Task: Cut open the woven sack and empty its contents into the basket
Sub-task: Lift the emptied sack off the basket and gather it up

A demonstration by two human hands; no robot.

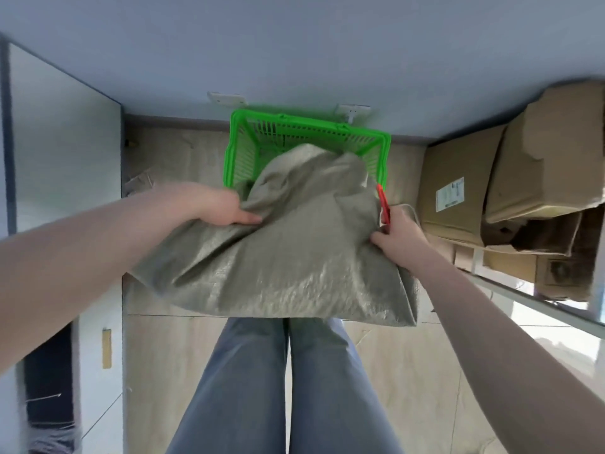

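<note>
Left hand (226,208): gripping a bunched fold of the sack's upper left side, fingers curling into the cloth.

Right hand (397,232): clutching the sack's right edge and, in the same grasp, holding red-handled scissors (383,203) whose tip is pointing up toward the basket rim; a pale string (411,211) is trailing beside this hand.

Woven sack (288,253): grey-green, hanging between both hands above the person's legs (284,388), its far end drooping over the near rim into the basket. Whether the mouth is already cut open cannot be told, and no contents are showing.

Handling, as a judgement: the cloth is looking soft, limp and crinkly, probably slick to bare fingers; it is sagging loosely, suggesting a light or nearly spent load. Best taken by gathered folds near the closed bottom corners, so the open end is tipping downward.

Basket (229,158): bright green, slatted plastic, standing on the floor (393,371) against the wall.

Cardboard boxes (491,191): stacking up to the right, well apart from the basket.
</note>
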